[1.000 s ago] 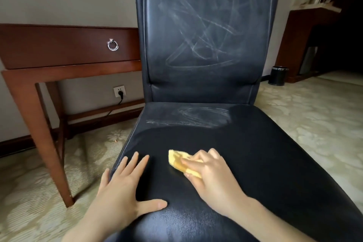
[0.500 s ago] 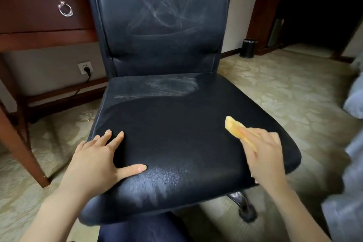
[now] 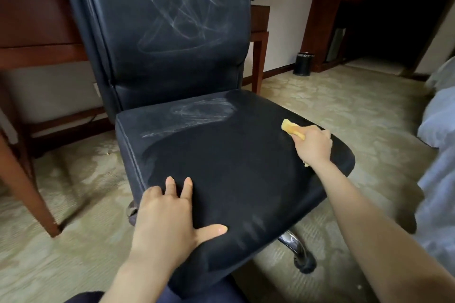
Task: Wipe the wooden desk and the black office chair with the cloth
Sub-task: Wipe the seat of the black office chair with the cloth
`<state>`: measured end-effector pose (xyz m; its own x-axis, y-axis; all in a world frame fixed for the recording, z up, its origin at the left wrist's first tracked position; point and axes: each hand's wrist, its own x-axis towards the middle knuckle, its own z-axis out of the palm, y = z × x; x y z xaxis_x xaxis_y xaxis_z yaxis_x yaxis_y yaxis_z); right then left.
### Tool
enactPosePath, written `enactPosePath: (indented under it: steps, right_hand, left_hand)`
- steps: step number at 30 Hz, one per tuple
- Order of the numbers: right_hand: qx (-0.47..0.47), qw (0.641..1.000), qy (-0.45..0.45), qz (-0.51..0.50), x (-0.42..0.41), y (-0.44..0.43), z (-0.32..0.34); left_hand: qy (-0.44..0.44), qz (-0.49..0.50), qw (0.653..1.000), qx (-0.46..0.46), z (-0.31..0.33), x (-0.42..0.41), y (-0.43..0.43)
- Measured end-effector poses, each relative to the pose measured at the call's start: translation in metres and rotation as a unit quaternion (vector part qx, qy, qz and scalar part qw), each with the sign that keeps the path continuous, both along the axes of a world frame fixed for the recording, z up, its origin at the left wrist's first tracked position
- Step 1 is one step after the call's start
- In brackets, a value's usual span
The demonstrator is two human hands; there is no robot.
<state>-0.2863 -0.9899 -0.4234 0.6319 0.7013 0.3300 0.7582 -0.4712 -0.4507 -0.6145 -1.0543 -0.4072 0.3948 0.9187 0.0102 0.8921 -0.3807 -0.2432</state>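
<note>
Right hand (image 3: 312, 145) sits on the far right edge of the seat (image 3: 234, 167) of the black office chair (image 3: 172, 32), fingers curled down over the yellow cloth (image 3: 293, 130) and gripping it. Cloth is pinned between the hand and the leather: the bulk of it sticks out past the fingertips, toward the backrest side, and a small scrap shows at the heel of the palm near the wrist. The rest is hidden under the hand. Cloth is flat on the seat surface, not lifted. Left hand (image 3: 167, 214) lies flat on the front left corner of the seat, holding nothing. Two fingers are straight and slightly apart, pointing toward the backrest, and the thumb is splayed out along the front edge. Its outer fingers are at the seat's left edge; can't tell if they wrap over it. Pale streaks show on the backrest and across the rear strip of the seat; the middle of the seat looks uniform dark. Wooden desk (image 3: 37, 19) stands behind and left of the chair, one leg well left of the seat. A chrome base arm with a caster (image 3: 304, 263) shows under the front right of the seat. Small black bin (image 3: 303, 63) stands by the wall on the patterned carpet (image 3: 344, 106), well apart from the chair. Pale blue bedding (image 3: 438, 118) runs along the right edge of the view.
</note>
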Motion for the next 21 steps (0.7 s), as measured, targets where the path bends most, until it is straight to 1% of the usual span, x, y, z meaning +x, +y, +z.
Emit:
enactPosePath:
  steps: [5,10,12,15,21]
  right_hand:
    - [-0.026,0.991,-0.020,0.132,-0.058,0.038,0.012]
    - [-0.031,0.969,-0.046,0.242,-0.122,0.062,0.012]
    - [-0.032,0.952,-0.062,0.297,-0.142,0.066,0.013]
    - [-0.045,0.915,-0.086,0.392,-0.168,0.067,0.015]
    - [-0.042,0.853,-0.072,0.515,-0.199,0.053,0.016]
  left_hand:
    - [0.001,-0.014,1.000,-0.009,0.001,0.020,-0.015]
    - [0.003,-0.009,1.000,-0.011,0.003,0.022,-0.018]
    - [0.004,-0.008,1.000,-0.014,0.004,0.021,-0.019]
    - [0.009,-0.007,1.000,-0.017,0.004,0.022,-0.020]
    - [-0.007,-0.009,1.000,-0.021,0.003,0.025,-0.024]
